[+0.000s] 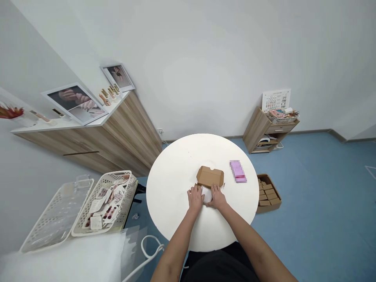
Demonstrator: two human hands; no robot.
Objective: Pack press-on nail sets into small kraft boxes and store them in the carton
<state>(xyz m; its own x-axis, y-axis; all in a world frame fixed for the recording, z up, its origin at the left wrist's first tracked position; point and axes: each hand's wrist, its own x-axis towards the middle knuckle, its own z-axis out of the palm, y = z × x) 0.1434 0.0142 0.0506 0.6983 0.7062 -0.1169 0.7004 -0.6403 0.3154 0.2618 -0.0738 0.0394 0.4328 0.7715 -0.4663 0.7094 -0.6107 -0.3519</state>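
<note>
A small brown cardboard box (210, 177) lies on the round white table (170, 188), its lid folded open away from me. A white wrapped packet (206, 194) is in the near part of the box, between my hands. My left hand (195, 197) grips the left side, fingers curled at the box edge and thumb by the packet. On the right side, my right hand (217, 197) has its fingers on the box edge and its thumb against the packet's near corner. Both hands cover the box's sides, so its lower edges are hidden.
A blurred pink-purple item (238, 171) lies on the table's right. A carton (274, 203) of small brown boxes stands on the floor beside it. To the left are a white basket (80, 219) of nail sets, another basket (44, 225) with clear bags, and white sheets (67, 258).
</note>
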